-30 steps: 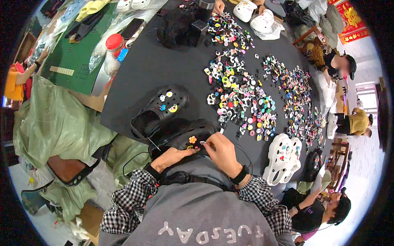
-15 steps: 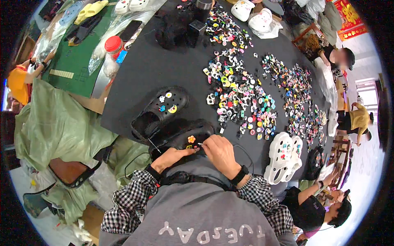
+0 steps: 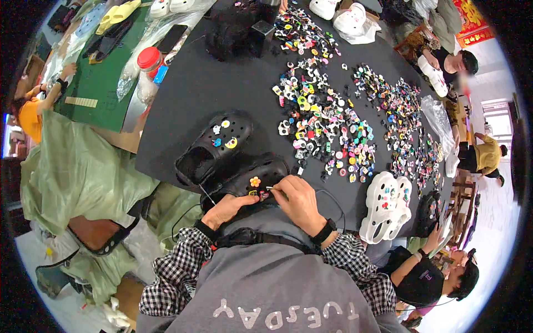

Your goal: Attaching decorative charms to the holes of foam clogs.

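Observation:
A black clog [image 3: 233, 186] is in front of me at the near edge of the black table, tilted, with an orange flower charm and a few smaller charms on its upper. My left hand [image 3: 229, 210] grips its near side, the thumb pressed beside the small charms. Thumb and forefinger of my right hand [image 3: 300, 202] pinch a small, thin, whitish piece [image 3: 270, 188] against the clog by those charms; its exact kind is too small to make out. Just beyond lies the matching black clog [image 3: 230, 133], decorated with moon, flower and other charms.
Loose shoe charms [image 3: 316, 116] spread in heaps across the table [image 3: 194, 89]. White clogs [image 3: 383, 205] stand on the right. A red-lidded jar [image 3: 149, 58] and a green mat [image 3: 100, 83] are at left, above green plastic sheeting [image 3: 78, 172]. Co-workers sit along the right side.
Both my hands stay at the clog, the right still pinching the whitish piece, with only slight shifts. At the far right, a co-worker now holds up a white clog.

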Tool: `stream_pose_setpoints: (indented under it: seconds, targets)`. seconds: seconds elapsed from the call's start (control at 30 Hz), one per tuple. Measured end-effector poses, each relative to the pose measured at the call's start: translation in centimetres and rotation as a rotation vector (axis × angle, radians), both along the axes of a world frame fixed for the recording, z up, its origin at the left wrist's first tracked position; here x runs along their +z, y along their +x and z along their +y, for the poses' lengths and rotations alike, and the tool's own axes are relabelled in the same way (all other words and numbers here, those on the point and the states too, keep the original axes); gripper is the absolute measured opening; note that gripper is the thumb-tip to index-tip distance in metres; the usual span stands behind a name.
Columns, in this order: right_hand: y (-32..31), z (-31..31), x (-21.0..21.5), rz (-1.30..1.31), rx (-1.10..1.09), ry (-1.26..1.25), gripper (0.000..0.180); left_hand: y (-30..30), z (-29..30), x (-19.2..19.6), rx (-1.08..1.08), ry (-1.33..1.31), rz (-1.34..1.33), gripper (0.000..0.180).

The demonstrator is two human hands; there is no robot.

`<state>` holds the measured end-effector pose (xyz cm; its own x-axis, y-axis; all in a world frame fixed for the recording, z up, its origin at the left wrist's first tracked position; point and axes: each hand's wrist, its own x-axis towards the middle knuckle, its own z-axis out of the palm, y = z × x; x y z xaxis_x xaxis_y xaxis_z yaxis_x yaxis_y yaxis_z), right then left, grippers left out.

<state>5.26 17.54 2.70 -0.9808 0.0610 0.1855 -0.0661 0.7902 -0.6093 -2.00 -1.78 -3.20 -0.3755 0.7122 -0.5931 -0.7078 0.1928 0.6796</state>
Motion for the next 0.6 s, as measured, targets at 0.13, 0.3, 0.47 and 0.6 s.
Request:
stream_pose_setpoints:
  seconds: [0.13,0.3,0.47,0.6]
  targets:
    - [-0.2,-0.5,0.2,-0.099,-0.108,-0.132,0.013,-0.2,0.2,1.3,0.014,0.056,0.037,0.036]
    - [-1.3,-0.3,1.3,-0.280,-0.162,-0.117,0.014,-0.5,1.0,3.2,-0.061,-0.116,0.045,0.037]
    - [-2.8,0.3,1.3,-0.280,0.017,0.164,0.008,-0.4,1.1,2.5,-0.014,-0.119,0.040,0.037]
    - [-3.4,0.0,0.5,-0.235,0.042,0.375,0.011,-0.8,1.9,3.0,0.006,-0.208,0.021,0.033]
